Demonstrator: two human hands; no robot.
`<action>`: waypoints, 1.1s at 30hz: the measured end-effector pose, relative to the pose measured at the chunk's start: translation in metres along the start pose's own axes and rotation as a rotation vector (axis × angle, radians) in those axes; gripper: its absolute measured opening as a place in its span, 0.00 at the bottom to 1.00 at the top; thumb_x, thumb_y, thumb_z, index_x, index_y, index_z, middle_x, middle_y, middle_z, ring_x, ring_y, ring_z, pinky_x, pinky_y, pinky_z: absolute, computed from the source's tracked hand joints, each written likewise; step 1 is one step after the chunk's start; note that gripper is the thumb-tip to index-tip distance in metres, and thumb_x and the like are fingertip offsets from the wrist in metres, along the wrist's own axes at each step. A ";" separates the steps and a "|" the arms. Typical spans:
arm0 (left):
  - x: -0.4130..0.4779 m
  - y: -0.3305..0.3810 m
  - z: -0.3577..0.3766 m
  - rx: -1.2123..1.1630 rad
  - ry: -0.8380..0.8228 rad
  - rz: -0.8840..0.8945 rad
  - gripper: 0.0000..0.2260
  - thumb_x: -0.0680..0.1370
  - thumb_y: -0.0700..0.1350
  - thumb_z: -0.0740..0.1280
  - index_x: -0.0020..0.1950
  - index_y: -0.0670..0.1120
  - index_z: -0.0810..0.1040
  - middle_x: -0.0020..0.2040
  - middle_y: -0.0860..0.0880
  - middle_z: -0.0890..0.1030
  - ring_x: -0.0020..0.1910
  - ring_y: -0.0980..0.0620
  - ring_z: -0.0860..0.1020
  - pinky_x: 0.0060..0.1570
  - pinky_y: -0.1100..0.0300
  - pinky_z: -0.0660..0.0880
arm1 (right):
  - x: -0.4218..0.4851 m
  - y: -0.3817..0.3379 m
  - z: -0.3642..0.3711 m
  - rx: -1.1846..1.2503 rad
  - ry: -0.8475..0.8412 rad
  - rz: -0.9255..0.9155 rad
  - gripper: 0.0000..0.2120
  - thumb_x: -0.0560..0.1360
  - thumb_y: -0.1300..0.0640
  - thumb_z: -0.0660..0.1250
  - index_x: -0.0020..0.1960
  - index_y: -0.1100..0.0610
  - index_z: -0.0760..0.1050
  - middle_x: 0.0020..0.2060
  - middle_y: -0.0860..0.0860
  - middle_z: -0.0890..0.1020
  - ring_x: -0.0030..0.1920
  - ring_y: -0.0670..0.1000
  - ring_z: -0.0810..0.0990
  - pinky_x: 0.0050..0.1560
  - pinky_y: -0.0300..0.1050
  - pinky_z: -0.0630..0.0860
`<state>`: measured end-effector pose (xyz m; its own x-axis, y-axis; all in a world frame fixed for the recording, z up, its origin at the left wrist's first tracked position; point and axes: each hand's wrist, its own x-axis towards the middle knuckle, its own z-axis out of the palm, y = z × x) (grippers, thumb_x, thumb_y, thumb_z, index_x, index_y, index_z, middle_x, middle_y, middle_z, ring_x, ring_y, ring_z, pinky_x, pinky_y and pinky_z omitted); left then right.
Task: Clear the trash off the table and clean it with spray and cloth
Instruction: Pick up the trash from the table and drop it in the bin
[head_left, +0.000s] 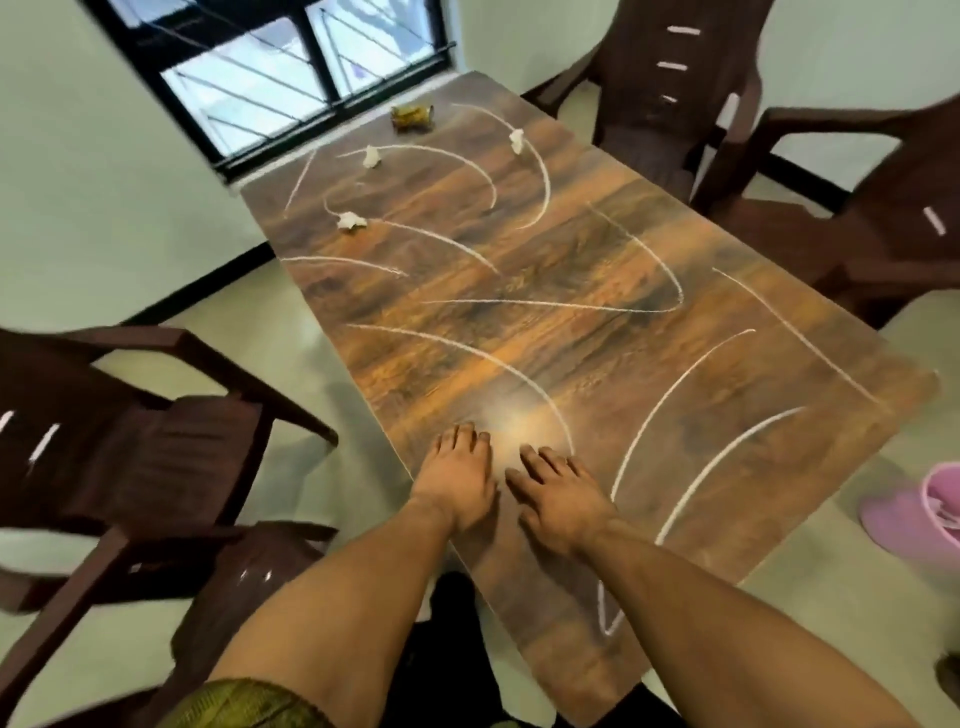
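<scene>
Okay, my left hand (460, 475) and right hand (558, 496) rest flat, empty, at the near edge of the tabletop (571, 270), so I'd best gather the far-edge paper wads (351, 222) and wrapper (412, 115) before spraying.

Paper wads (371, 156), wrapper (412, 117) on table (571, 270), far end; chairs (156, 441) flanking; bucket (930, 514) right

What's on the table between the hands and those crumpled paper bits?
In the head view, nothing but white curved lines drawn across the table top.
</scene>
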<state>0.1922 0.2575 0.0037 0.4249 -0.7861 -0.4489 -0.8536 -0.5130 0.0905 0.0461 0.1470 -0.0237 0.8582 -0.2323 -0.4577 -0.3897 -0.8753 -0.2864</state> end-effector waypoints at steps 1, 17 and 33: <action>0.010 -0.014 -0.002 0.015 -0.027 0.037 0.27 0.83 0.53 0.56 0.78 0.42 0.60 0.80 0.39 0.58 0.78 0.38 0.57 0.77 0.46 0.55 | 0.008 -0.007 0.001 0.034 0.010 0.049 0.26 0.82 0.45 0.53 0.79 0.43 0.55 0.81 0.50 0.48 0.80 0.56 0.47 0.77 0.56 0.48; 0.048 -0.072 -0.014 0.159 -0.091 0.354 0.17 0.83 0.52 0.55 0.64 0.43 0.72 0.65 0.41 0.69 0.62 0.39 0.68 0.59 0.41 0.72 | 0.043 -0.054 -0.021 0.139 0.069 0.362 0.19 0.83 0.47 0.52 0.67 0.52 0.72 0.71 0.53 0.68 0.68 0.58 0.66 0.68 0.53 0.67; 0.261 -0.252 -0.159 0.019 0.066 0.204 0.18 0.82 0.49 0.57 0.71 0.44 0.68 0.69 0.40 0.69 0.65 0.40 0.72 0.63 0.45 0.74 | 0.303 -0.063 -0.171 0.278 0.238 0.390 0.20 0.83 0.48 0.55 0.73 0.52 0.67 0.65 0.56 0.75 0.64 0.58 0.73 0.63 0.51 0.72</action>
<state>0.5660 0.1265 0.0050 0.2609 -0.8944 -0.3634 -0.9292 -0.3347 0.1566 0.3880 0.0588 -0.0004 0.6711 -0.6364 -0.3803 -0.7412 -0.5667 -0.3599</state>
